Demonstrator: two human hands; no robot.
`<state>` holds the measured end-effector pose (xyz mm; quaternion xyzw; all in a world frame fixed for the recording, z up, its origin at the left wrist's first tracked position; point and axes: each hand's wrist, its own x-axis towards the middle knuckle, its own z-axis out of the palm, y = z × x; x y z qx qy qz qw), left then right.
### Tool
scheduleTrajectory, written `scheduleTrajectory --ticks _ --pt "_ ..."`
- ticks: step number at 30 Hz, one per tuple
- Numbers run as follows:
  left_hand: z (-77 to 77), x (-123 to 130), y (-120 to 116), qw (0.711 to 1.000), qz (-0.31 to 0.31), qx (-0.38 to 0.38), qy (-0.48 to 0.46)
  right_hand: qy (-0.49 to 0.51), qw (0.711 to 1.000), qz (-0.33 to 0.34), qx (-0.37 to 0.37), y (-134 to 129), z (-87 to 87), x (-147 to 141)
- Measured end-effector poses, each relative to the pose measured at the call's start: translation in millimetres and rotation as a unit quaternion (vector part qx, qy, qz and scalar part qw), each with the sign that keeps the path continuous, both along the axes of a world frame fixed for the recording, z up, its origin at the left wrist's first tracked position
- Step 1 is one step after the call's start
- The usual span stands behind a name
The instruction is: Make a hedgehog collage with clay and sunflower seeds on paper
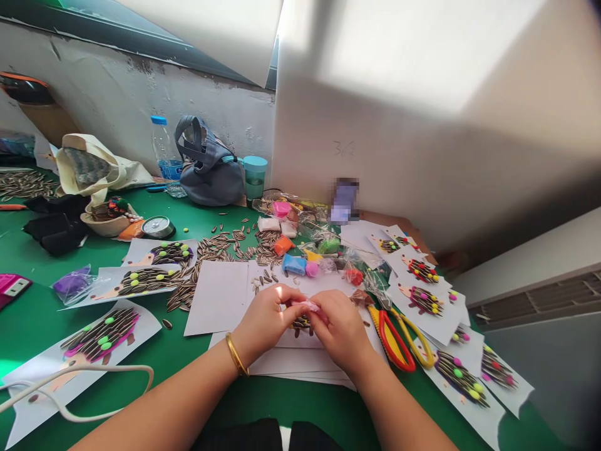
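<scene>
My left hand (272,316), with a gold bangle at the wrist, and my right hand (340,329) meet over white paper. Between them the fingertips of both pinch a small piece of pink modelling clay (310,305); whether film wraps part of it I cannot tell. Below my fingers a seed-covered hedgehog picture (300,322) shows in part, the rest hidden by my hands. Just beyond lie a blue clay packet (294,265), a pink clay ball (312,269) and loose sunflower seeds (263,280). Red-handled scissors (397,344) rest right of my right hand.
Finished-looking hedgehog pictures lie on the right (425,300) and left (101,338) of the green table (178,382). A seed pile (220,247), a blue-grey bag (211,172), a water bottle (166,156) and a phone (344,200) stand farther back. A white cable (94,369) crosses the front left.
</scene>
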<state>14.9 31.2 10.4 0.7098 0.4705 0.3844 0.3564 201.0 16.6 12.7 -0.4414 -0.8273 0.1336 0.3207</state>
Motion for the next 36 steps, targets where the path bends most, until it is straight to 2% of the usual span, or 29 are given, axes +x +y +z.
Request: scheduleTrajectory --ticks 5,8,10,13,17,20,24,27,29,31,33,36 --pt "4.1 3.6 -2.6 0.998 -0.003 0.043 0.041 0.016 1.0 -0.002 -0.002 1.2 0.5 0.1" --pt "7.4 5.5 -4.5 0.998 0.006 0.053 0.029 0.038 0.999 -0.009 -0.011 2.6 2.3 2.7" --pt "8.4 5.0 -4.2 0.999 0.02 0.025 -0.013 0.053 0.998 -0.029 -0.013 4.2 2.9 5.5" --pt "8.3 2.2 -1.0 0.989 0.033 -0.064 -0.127 0.073 0.995 -0.071 -0.003 8.3 1.8 11.5" --pt "6.4 -0.1 4.9 0.944 0.033 -0.18 -0.274 0.073 0.992 -0.105 0.012 15.3 -3.5 20.1" --pt "4.5 0.9 7.6 0.911 0.023 -0.236 -0.338 0.01 0.992 -0.117 0.047 21.3 -9.7 24.7" --pt "3.7 2.6 8.1 0.888 0.005 -0.279 -0.366 -0.083 0.982 -0.14 0.098 29.5 -18.3 27.8" --pt "4.9 2.9 7.4 0.893 0.014 -0.28 -0.353 -0.112 0.974 -0.165 0.107 31.1 -19.5 28.0" --pt "5.7 3.0 6.5 0.901 0.021 -0.263 -0.346 -0.096 0.973 -0.182 0.106 27.6 -15.6 26.8" --pt "5.4 3.4 5.0 0.913 0.016 -0.242 -0.327 -0.044 0.982 -0.158 0.096 20.8 -9.3 24.0" --pt "3.4 4.1 3.0 0.933 0.0 -0.212 -0.291 0.028 0.995 -0.076 0.065 12.7 -3.1 19.3" --pt "-1.2 5.1 -0.2 0.957 -0.022 -0.168 -0.234 0.095 0.995 0.022 -0.003 3.8 2.1 10.6"
